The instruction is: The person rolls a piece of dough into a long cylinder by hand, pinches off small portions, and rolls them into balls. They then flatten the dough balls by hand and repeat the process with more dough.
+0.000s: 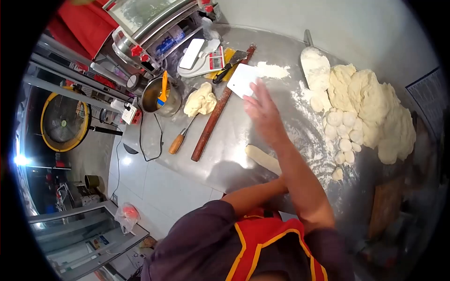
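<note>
A red apron is seen nearest. At upper centre, the rolling pin could be rolled by a bumped white scraper; at the scraper's edge the fingers of the right hand are half-spread, grip unclear. Mid-frame, the left hand and its hold are hidden; the dough strip could be squashed by a forearm.

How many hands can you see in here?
1: the right hand, at the white scraper near the rolling pin. The left hand is hidden, seemingly behind the right forearm.
</note>
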Demonstrator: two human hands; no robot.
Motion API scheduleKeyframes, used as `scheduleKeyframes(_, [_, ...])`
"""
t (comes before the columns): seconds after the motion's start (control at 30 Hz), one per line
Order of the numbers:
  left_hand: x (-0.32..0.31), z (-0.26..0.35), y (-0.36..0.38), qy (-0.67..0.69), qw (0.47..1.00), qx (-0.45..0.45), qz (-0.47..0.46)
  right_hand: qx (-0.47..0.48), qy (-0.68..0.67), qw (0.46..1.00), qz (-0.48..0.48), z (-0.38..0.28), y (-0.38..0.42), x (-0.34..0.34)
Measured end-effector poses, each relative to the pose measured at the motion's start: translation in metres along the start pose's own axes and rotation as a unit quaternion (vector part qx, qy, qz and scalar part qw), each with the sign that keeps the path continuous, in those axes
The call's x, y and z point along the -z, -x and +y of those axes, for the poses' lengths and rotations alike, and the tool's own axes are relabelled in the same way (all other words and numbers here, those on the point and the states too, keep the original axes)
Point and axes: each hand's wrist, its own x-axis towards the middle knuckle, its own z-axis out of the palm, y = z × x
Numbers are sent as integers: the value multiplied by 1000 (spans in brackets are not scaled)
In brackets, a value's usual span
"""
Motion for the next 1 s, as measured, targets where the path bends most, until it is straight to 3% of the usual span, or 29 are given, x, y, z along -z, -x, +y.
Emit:
scheduleKeyframes(0.03, [1, 2, -2, -60, 998, -12, -1, 16, 57, 998, 8, -6, -3, -4])
scheduleKeyframes(0.07, [6, -6, -7, -294, 954, -56, -23, 31, 114, 993, 17, -8, -5, -6])
scheduleKeyframes(0.1, [9, -12, -10, -509, 854, -94, -45, -10, 132, 990, 40, -8, -1, 4])
scheduleKeyframes(0.13, [8, -2, -9, -404, 910, -93, 12, -52, 149, 985, 63, -8, 8, 21])
scheduleKeyframes(0.2, [6, 31, -11, -176, 973, -88, 121, -100, 63, 984, 132, 6, 37, 57])
scheduleKeyframes(0.23, [6, 32, -14, -310, 943, -68, 102, -114, 67, 974, 182, 15, 54, 76])
scheduleKeyframes(0.3, [3, 32, -18, -556, 829, -27, 48, -171, 153, 945, 235, 20, 96, 121])
scheduleKeyframes(0.33, [7, 41, -21, -523, 853, -12, 2, -144, 135, 948, 251, 43, 122, 152])
scheduleKeyframes(0.4, [27, 68, -24, -446, 889, 19, -102, -190, 178, 919, 295, 88, 180, 217])
scheduleKeyframes(0.47, [36, 64, -27, -350, 932, -15, -97, -221, 150, 925, 272, 63, 206, 212])
scheduleKeyframes(0.5, [40, 77, -31, -355, 925, 29, -133, -233, 134, 928, 259, 53, 212, 212])
scheduleKeyframes(0.57, [40, 86, -32, -361, 914, 63, -174, -307, -71, 936, 159, 43, 216, 208])
scheduleKeyframes(0.6, [39, 82, -33, -360, 915, 53, -175, -267, -18, 955, 127, 58, 216, 207])
scheduleKeyframes(0.67, [36, 76, -33, -376, 911, 40, -163, -303, 50, 942, 133, 58, 209, 198])
scheduleKeyframes(0.77, [32, 76, -29, -427, 893, 39, -137, -348, 42, 923, 158, 54, 210, 195])
scheduleKeyframes(0.87, [18, 92, -26, -476, 871, 49, -114, -327, 50, 922, 201, 70, 224, 190])
scheduleKeyframes(1.0, [8, 76, -26, -509, 858, 20, -61, -279, 202, 903, 257, 72, 225, 176])
